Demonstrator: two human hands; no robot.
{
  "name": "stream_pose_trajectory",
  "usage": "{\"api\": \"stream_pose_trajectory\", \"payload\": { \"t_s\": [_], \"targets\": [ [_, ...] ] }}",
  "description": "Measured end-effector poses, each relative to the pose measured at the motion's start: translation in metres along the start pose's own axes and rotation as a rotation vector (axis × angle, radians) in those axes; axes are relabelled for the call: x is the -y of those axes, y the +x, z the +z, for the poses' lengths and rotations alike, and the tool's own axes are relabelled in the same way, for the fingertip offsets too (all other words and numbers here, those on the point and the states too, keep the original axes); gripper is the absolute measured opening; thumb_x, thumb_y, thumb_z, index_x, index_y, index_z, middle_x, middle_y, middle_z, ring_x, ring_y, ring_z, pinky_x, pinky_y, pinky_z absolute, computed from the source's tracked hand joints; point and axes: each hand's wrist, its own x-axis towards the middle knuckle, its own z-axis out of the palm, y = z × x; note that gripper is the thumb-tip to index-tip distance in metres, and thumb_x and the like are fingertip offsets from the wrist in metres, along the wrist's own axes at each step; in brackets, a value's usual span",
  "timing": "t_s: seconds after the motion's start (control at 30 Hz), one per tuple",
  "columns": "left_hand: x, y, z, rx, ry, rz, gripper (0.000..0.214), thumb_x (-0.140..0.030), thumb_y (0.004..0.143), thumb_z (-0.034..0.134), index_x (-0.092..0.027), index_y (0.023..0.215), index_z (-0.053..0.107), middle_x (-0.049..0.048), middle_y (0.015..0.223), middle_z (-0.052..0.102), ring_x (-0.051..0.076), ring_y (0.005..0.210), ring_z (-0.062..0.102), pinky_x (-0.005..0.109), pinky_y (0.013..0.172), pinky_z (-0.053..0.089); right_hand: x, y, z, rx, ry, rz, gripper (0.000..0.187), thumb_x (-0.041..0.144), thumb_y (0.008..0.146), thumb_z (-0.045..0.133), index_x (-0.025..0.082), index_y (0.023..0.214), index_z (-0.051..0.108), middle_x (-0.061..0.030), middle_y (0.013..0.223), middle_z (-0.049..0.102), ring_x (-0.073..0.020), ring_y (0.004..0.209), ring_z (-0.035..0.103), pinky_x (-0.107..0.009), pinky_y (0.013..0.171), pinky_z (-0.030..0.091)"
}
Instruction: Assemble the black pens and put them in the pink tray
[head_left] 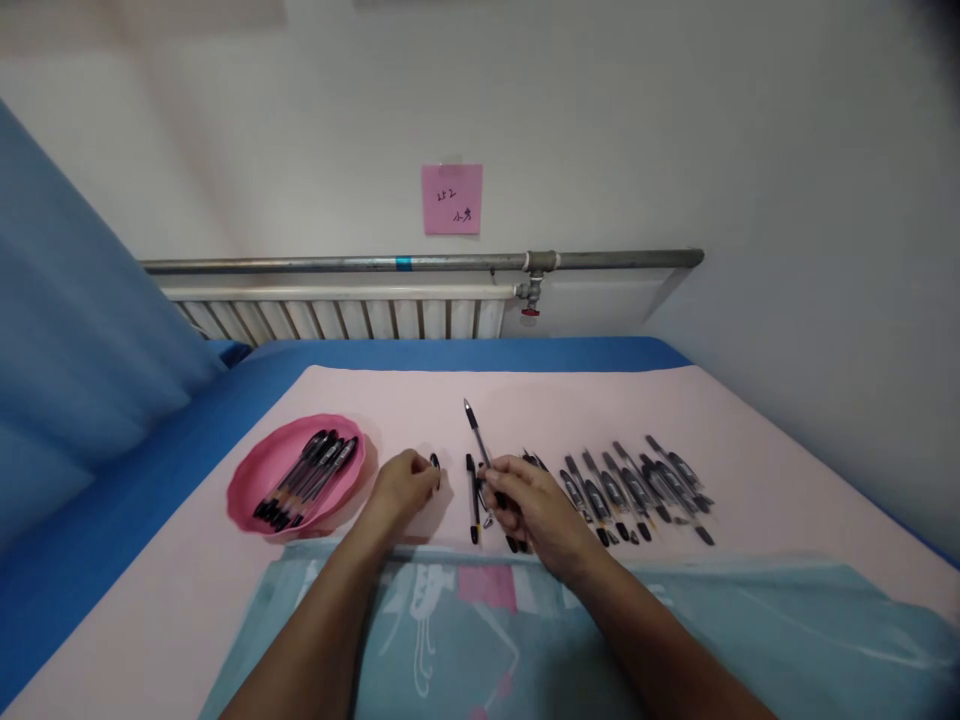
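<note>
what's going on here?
One person is handling pens with bare hands at a pink tabletop. The right hand holds an uncapped pen, tip pointing up and away from the person. The left hand pinches a small black cap, apart from that pen. To the left, a pink bowl holds a bunch of pens. To the right lies a spread of dark pen parts, too blurred to count.

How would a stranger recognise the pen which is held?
Over the pink surface, find the right hand between the bowl and the spread pens. It holds the pen. Unlike those pens, it is gripped, its bare tip pointing forward.
</note>
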Motion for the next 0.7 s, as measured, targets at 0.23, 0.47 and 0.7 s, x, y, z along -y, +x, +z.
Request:
{"api": "stream_pose_trajectory", "payload": {
  "t_s": [0.23,0.47,0.7],
  "targets": [
    [-0.011,0.010,-0.020,0.015,-0.751,-0.195,0.004,-0.014,0.069,0.058,-0.012,0.067,0.055,0.0066,0.066,0.066,0.016,0.063,0.064,0.026,0.058,0.051,-0.010,-0.007,0.014,0.088,-0.235,-0.013,0.012,0.029,0.075,0.050,0.018,0.072,0.049,0.0057,0.052,0.049,-0.0039,0.037,0.035,-0.016,0.037,0.024],
    [-0.008,0.014,-0.023,0.029,-0.832,-0.238,0.009,-0.013,0.076,0.052,-0.011,0.070,0.058,0.0084,0.067,0.067,0.015,0.062,0.064,0.026,0.059,0.052,-0.018,-0.006,0.015,0.121,-0.430,-0.045,0.010,0.026,0.077,0.050,0.017,0.072,0.052,0.0041,0.054,0.052,-0.0069,0.045,0.042,-0.018,0.044,0.031],
    [-0.009,0.010,-0.022,0.064,-0.762,-0.180,0.006,-0.016,0.073,0.057,-0.010,0.074,0.058,0.0094,0.073,0.068,0.016,0.066,0.065,0.028,0.064,0.053,-0.018,-0.007,0.016,0.123,-0.473,-0.053,0.011,0.026,0.077,0.049,0.017,0.072,0.052,0.0038,0.054,0.053,-0.0075,0.045,0.043,-0.019,0.046,0.032]
  ]
}}
